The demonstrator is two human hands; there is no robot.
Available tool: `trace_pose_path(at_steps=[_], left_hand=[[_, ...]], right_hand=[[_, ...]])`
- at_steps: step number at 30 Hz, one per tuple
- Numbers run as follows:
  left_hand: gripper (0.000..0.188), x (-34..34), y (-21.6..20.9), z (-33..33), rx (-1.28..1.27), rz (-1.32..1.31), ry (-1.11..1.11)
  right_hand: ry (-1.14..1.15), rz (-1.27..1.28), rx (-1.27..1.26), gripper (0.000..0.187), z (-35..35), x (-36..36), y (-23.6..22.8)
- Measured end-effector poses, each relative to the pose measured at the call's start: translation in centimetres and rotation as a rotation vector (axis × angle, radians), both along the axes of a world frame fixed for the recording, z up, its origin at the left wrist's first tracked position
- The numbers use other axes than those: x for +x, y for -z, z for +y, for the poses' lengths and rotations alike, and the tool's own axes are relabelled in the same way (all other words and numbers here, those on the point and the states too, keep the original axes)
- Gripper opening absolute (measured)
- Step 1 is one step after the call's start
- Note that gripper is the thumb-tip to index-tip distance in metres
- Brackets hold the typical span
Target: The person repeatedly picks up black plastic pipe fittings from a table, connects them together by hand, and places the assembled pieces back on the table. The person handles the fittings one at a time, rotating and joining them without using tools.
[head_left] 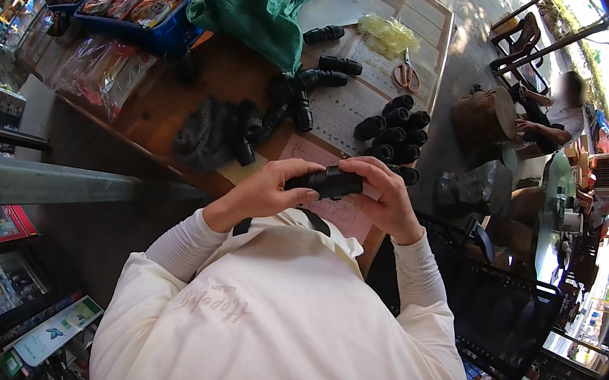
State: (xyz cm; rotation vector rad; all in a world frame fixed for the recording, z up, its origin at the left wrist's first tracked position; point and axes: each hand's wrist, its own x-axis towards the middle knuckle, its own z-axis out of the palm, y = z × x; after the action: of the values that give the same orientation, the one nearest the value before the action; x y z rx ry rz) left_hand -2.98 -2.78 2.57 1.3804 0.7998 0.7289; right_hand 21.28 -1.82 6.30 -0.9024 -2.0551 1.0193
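Presently, through the head view, I see both sleeved forearms (188, 241) angled inward from the lower frame, the hands meeting near the centre. The left hand (264, 194) grips the left end of a black cylindrical fitting (334, 183), thumb laid along its near side. The right hand (395, 200) arches over the other end, fingers curled on top; I cannot make out its thumb. The held fitting lies nearly level, just below a cluster of similar black fittings (394, 133) on the table (144, 130), right of centre.

One head-worn fisheye view looks steeply down, near the left hand (267, 191) and right hand (390, 195), mid-frame.
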Motion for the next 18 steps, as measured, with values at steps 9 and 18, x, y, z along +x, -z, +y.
trace_pose_path(at_steps=[9,18], left_hand=[[0.046,0.7,-0.5,0.1,0.316,0.246,-0.035],[0.045,1.2,0.0,0.4,-0.112,0.019,0.066]], right_hand=[[0.085,-0.211,-0.303,0.049,0.1,1.3,0.0],[-0.008,0.015,-0.359,0.058,-0.2,1.9,-0.5]])
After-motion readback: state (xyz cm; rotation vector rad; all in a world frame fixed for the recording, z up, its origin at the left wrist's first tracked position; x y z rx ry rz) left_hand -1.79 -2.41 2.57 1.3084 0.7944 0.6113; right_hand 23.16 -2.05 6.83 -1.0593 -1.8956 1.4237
